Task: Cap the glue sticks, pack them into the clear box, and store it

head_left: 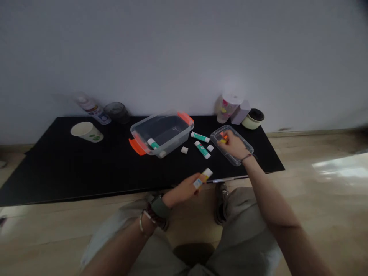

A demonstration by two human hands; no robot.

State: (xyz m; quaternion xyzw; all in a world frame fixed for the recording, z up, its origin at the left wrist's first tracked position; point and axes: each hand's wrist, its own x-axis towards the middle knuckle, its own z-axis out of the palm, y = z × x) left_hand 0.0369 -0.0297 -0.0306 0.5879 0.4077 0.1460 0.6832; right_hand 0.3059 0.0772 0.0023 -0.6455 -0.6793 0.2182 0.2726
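Hands apart: we're gripping a white-capped glue stick [203, 176] in our left hand [183, 190] by the surface [57, 172] edge, right hand [231, 145] reaching sth orange [224, 137] in a clear tray [219, 134]; one green-label glue stick [153, 144] sits in the clear box [172, 115], two [200, 137] lying outside.

Before us: a mat [71, 168] on the floor, against the wall.
On the mat, centre: a plastic box [161, 134], 1 glue stick [153, 144] inside.
Right of the box: 2 glue sticks [199, 137], 2 small blocks [184, 150], then a plastic tray [227, 128].
Left of the box: a paper cup [86, 132] on its side.
Behind the mat: a bottle [92, 110], a tumbler [117, 112], a cup [228, 107], a carton [240, 112], a jar [253, 119].
Our hands: right hand [232, 145] over the tray; left hand [182, 190] before the mat, around another glue stick [202, 177].
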